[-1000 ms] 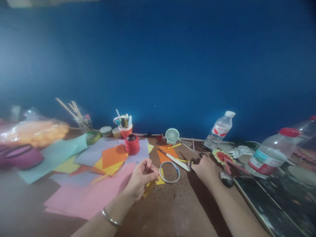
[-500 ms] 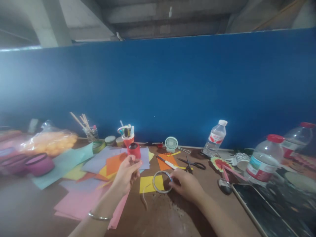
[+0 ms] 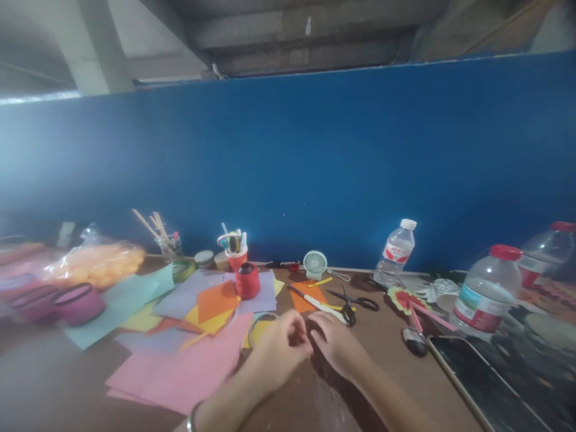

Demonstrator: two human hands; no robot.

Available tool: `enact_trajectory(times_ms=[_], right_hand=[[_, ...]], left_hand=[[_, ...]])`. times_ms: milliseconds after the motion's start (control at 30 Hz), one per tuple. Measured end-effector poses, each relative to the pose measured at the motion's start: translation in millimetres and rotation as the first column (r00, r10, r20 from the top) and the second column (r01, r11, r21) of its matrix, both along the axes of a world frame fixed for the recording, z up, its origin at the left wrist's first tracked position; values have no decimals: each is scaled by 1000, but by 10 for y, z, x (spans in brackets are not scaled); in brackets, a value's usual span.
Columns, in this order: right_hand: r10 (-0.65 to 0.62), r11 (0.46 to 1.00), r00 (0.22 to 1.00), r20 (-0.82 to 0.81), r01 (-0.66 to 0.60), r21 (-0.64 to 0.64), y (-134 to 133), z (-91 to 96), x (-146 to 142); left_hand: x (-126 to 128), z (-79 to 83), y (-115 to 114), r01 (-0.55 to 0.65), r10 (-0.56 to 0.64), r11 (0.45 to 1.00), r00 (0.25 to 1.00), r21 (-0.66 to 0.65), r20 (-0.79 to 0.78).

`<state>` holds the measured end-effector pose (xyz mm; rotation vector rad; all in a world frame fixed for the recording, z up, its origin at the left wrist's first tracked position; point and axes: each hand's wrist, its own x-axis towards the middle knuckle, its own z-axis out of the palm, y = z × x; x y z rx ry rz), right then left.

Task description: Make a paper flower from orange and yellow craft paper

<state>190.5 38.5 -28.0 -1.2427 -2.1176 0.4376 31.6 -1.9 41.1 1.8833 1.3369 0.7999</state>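
Observation:
My left hand (image 3: 279, 348) and my right hand (image 3: 335, 342) meet low over the brown table (image 3: 396, 372), fingers curled and nearly touching. A thin tape ring (image 3: 257, 323) shows partly behind my left hand, over a yellow paper square (image 3: 248, 339); the hand seems closed on its edge. What my right fingers pinch is hidden. Black scissors (image 3: 353, 305) and a white-handled cutter (image 3: 317, 302) lie just beyond my right hand. Pink paper sheets (image 3: 189, 366) spread out left of my left wrist.
Coloured papers (image 3: 211, 300), a red roll (image 3: 247, 280) and a red pen cup (image 3: 236, 252) lie at the back left. A small fan (image 3: 314, 264), water bottles (image 3: 398, 252) (image 3: 486, 294), a paper flower (image 3: 405, 298) and a dark tablet (image 3: 486, 384) are to the right. Blue wall behind.
My right hand left the scissors and took up the tape ring. My left hand dropped from mid-air. Both hands have now come together over the ring and yellow square.

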Motion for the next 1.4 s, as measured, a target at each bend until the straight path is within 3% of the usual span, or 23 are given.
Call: enact_trajectory(times_ms=[33, 67, 100, 200, 433, 567, 767, 833, 867, 933, 1000, 1067, 1100, 1167, 1267, 1400], right_hand=[[-65, 998, 998, 18, 65, 22, 59, -50, 43], [-120, 991, 992, 36, 117, 66, 109, -86, 84], [-155, 982, 985, 71, 146, 121, 148, -108, 123], [-269, 948, 944, 188, 226, 224, 214, -106, 231], [-362, 927, 879, 310, 304, 219, 302, -39, 493], [-444, 893, 849, 288, 390, 226, 322, -40, 583], [-498, 860, 837, 227, 441, 258, 280, -18, 564], [-438, 880, 889, 132, 393, 268, 260, 17, 506], [-376, 900, 925, 60, 348, 261, 246, 35, 462], [-233, 944, 965, -125, 255, 209, 202, 65, 343], [-122, 987, 928, -352, 151, 55, 131, 83, 194], [-39, 986, 821, -569, -61, -156, 40, 91, 43], [2, 954, 756, -655, -199, -226, -9, 92, -27], [4, 885, 648, -761, -356, -299, -95, 91, -143], [-64, 848, 608, -791, -385, -365, -168, 89, -255], [-124, 899, 714, -689, -214, -383, -172, 106, -288]], left_hand=[[89, -64, 4, 8, 31, 990, 964, 144, -265], [171, -119, 22, 46, 91, 965, 864, 257, -496], [246, -164, 56, 67, 108, 957, 822, 284, -559], [420, -264, 229, 108, 141, 933, 766, 343, -627], [491, -493, 558, 253, 65, 911, 689, 324, -722], [405, -515, 410, 305, 20, 908, 655, 288, -755], [152, -526, -203, 393, -96, 897, 617, 200, -781], [32, -496, -365, 396, -189, 908, 682, 140, -706], [-22, -457, -407, 334, -194, 936, 757, 113, -624], [-97, -332, -395, 37, 15, 989, 939, 144, -343], [-112, -183, -274, -227, 226, 967, 974, 117, 21], [-70, -73, -108, -238, 250, 968, 919, -79, 304], [-34, -48, -30, -228, 282, 958, 850, -172, 444], [49, -67, 93, -184, 323, 944, 697, -276, 641], [162, -204, 182, -184, 375, 926, 552, -330, 745], [237, -368, 204, -204, 395, 919, 492, -339, 776]])
